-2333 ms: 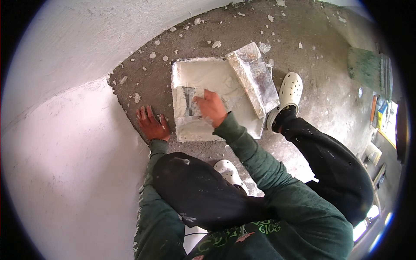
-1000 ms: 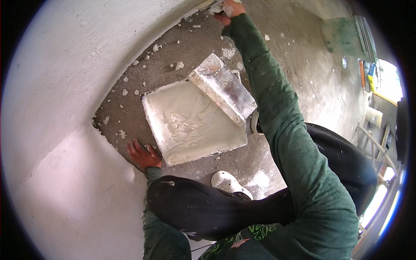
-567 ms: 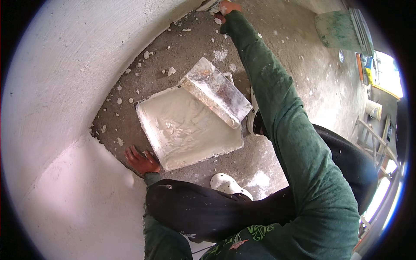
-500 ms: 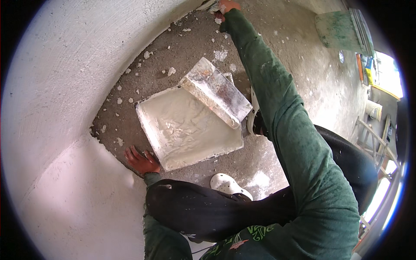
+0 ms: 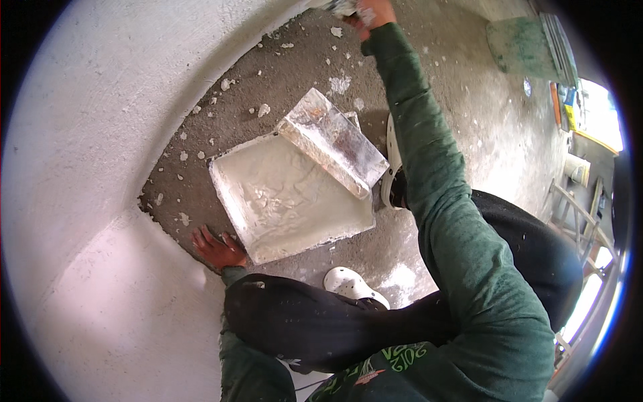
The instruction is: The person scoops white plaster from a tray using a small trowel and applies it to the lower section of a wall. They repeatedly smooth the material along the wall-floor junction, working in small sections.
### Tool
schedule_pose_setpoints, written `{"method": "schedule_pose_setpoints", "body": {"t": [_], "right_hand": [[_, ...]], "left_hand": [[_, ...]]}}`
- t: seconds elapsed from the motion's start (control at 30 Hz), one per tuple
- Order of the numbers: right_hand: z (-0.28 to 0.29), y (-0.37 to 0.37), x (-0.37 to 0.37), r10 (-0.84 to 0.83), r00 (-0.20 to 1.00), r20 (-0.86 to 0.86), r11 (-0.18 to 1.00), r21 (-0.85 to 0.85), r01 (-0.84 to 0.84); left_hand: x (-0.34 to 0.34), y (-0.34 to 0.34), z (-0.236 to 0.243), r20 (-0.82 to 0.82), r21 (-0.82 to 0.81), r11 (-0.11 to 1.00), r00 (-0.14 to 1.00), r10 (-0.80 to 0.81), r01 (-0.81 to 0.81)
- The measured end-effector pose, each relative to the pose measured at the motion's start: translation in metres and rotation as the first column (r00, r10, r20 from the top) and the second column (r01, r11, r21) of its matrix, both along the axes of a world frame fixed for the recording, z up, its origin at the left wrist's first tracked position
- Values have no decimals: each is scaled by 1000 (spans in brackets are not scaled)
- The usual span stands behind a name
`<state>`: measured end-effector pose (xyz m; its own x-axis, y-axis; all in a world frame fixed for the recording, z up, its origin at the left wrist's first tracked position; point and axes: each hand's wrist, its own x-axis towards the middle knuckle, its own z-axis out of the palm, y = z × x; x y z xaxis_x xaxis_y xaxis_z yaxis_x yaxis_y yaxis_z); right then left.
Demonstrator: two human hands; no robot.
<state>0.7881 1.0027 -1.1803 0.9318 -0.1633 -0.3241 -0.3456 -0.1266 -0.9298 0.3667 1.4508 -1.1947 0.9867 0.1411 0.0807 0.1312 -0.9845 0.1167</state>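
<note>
My left hand [image 5: 218,249] rests on the floor with fingers stretched out, beside the near left corner of a shallow tray [image 5: 231,213] of creamy white plaster. Across the tray's far right part lies a plaster-smeared metal piece [image 5: 338,142], rectangular with a folded side. At the upper edge of the view, my right hand [image 5: 376,12] is closed on a plaster-smeared tool [image 5: 343,7] by the foot of the white wall [image 5: 134,80]. The picture's edge cuts that tool off, so its kind does not show.
Crumbs of plaster [image 5: 264,110] dot the rough floor along the wall. A white clog [image 5: 349,284] on my foot stands near the tray. A greenish bucket [image 5: 526,50] is at the far right, with a small pale bucket [image 5: 576,170] and a wooden frame [image 5: 577,208] nearer.
My right hand has moved a little to the right and nearer along the wall's foot, bringing the tool with it. My left hand and the tray have stayed in place.
</note>
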Motion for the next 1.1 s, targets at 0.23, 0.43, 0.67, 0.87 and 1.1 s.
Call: {"method": "schedule_pose_setpoints", "body": {"t": [0.23, 0.43, 0.67, 0.87, 1.1], "right_hand": [[-32, 87, -38, 399, 914, -69, 204, -965, -162], [-45, 101, 0, 351, 906, -237, 251, -908, -335], [-17, 145, -70, 502, 864, 37, 182, -981, -63], [-47, 155, -75, 443, 844, 303, 433, -897, 95], [-46, 198, -54, 306, 952, -25, 186, -979, -85]], "left_hand": [[-7, 14, 0, 31, 4, 1000, 999, -12, 12], [-10, 21, 0, 18, 2, 1000, 1000, -3, 3], [-30, 50, 6, -8, 72, 997, 999, 33, -32], [-21, 43, -1, 47, 4, 1000, 999, -8, 7], [-27, 56, 6, 32, -7, 1000, 999, 7, -7]]}}
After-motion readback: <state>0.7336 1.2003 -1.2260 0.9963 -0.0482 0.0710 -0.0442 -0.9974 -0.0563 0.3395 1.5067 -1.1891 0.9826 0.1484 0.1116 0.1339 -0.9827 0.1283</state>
